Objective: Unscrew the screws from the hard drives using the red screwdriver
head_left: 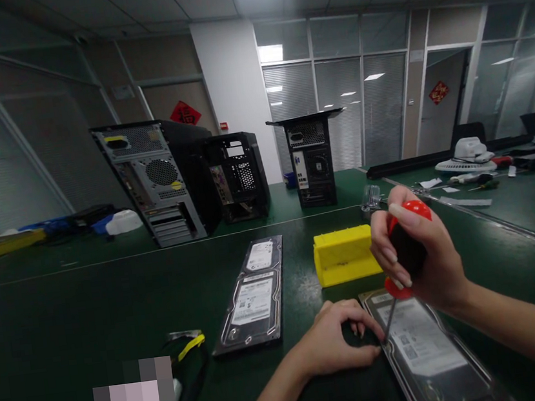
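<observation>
My right hand point(438, 264) is wrapped round the handle of a screwdriver point(408, 245), red and black with a thin metal shaft. The shaft slants down to the left edge of a hard drive point(429, 343), which lies label up on the green table. At that same edge my left hand point(338, 338) rests low, fingers curled, thumb and forefinger tips close together against the drive beside the screwdriver tip. Whether a screw sits under the tip is too small to make out. Just behind the drive stands a yellow plastic box point(345, 256).
Two more hard drives point(253, 300) lie end to end left of centre. Yellow-handled pliers point(190, 345) are near a pixelated patch at lower left. Computer cases point(162, 181) stand along the back, another case point(311, 162) right of them. Tools and a white object point(469, 153) lie at far right.
</observation>
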Demonstrator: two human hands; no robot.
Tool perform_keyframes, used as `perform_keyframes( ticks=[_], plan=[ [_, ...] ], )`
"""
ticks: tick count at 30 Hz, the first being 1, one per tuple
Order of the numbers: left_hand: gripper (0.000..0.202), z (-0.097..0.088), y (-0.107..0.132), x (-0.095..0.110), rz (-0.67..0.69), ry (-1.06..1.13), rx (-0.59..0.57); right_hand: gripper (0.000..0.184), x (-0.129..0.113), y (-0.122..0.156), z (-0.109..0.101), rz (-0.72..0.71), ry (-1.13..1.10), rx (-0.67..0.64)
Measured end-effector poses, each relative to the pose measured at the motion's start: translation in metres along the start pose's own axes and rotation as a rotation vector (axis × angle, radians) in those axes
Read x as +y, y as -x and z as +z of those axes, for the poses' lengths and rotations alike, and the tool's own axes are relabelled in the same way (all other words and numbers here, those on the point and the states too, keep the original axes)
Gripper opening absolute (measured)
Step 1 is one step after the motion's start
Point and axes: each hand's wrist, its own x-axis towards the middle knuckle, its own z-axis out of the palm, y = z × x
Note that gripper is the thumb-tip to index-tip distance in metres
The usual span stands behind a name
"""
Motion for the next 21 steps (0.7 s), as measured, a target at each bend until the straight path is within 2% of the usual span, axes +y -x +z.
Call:
perform_keyframes(
  ticks=[9,14,18,21],
  plan=[
    [0.024,0.0043,0.0017,-0.0049,0.007,0.031,-0.009,0.011,-0.0009,0.0008,0.0004,-0.040,0.107,0.053],
    [0.030,0.0049,0.0016,-0.0058,0.029,0.074,-0.018,0.025,0.0001,0.0006,0.0016,-0.004,0.069,0.055],
    [0.032,0.0045,0.0010,-0.0073,0.032,0.048,-0.024,0.013,0.0033,-0.0002,0.0026,-0.012,0.017,0.094],
    [0.031,0.0043,0.0011,-0.0086,0.040,0.033,-0.032,0.015,0.0034,-0.0010,0.0010,0.003,0.042,0.095]
  ],
)
